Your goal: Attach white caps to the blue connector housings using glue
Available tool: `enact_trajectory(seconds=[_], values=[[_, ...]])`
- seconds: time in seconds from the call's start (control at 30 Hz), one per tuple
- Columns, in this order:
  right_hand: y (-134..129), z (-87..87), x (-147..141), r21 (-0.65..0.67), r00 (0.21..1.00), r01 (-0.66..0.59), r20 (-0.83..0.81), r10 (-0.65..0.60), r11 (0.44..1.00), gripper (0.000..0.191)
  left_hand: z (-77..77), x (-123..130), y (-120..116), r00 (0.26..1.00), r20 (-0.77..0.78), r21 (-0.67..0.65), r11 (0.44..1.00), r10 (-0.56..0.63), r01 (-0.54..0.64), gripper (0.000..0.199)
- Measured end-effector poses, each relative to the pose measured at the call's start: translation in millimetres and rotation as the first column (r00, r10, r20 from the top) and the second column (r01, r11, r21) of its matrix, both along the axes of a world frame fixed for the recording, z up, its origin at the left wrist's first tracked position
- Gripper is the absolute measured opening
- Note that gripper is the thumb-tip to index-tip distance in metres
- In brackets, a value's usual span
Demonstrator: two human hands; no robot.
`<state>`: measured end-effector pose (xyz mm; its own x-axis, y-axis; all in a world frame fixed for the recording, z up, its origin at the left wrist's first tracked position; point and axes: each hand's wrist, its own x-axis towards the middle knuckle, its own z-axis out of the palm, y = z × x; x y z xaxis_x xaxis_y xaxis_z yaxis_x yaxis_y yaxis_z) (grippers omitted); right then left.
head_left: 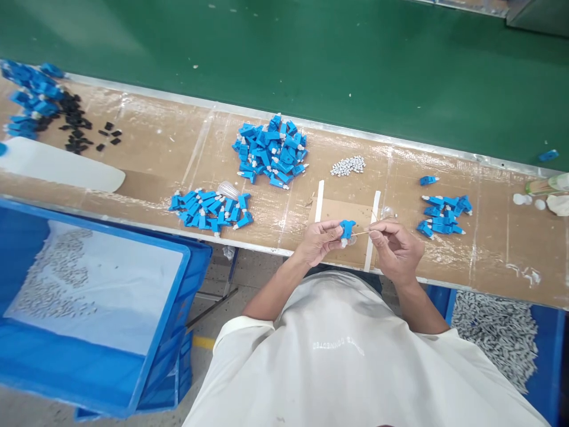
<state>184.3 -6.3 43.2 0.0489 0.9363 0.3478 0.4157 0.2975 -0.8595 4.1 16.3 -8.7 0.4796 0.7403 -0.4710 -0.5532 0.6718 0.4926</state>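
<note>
My left hand [318, 242] is closed on a blue plastic part [346, 229] with a whitish tip pointing down. Between the fingertips of my right hand [397, 248] is a thin wooden stick [361, 233], whose far end reaches the blue part. Both hands are over a cardboard piece [340, 211] with a white tape strip on each side. Just beyond it lies a small pile of white-grey pieces [348, 166].
Blue parts form a large pile [271, 151], a nearer pile [213, 210] and a right-hand group [444, 214]. Black pieces [76, 121] lie far left. Blue bins [175, 308] stand below the table edge [262, 249]. A green surface [311, 65] lies beyond.
</note>
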Motion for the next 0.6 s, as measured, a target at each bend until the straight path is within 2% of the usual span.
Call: enact_trajectory(seconds=[0.2, 0.47, 0.6], values=[[-0.4, -4.2, 0.7, 0.067, 0.997, -0.055, 0.052, 0.052, 0.996, 0.008, -3.0, 0.3, -0.1, 1.000, 0.003, 0.007, 1.000, 0.001, -0.001, 0.050], [1.3, -8.4, -0.4, 0.056, 0.992, -0.058, 0.117, 0.051, 0.997, 0.009, -2.1, -0.5, 1.0, 1.000, -0.008, -0.034, 0.999, 0.019, -0.020, 0.045], [3.3, -6.8, -2.1, 0.114, 0.988, -0.111, 0.121, 0.097, 0.987, 0.005, -2.0, -0.8, 1.9, 1.000, 0.003, -0.044, 0.999, 0.025, -0.025, 0.043]])
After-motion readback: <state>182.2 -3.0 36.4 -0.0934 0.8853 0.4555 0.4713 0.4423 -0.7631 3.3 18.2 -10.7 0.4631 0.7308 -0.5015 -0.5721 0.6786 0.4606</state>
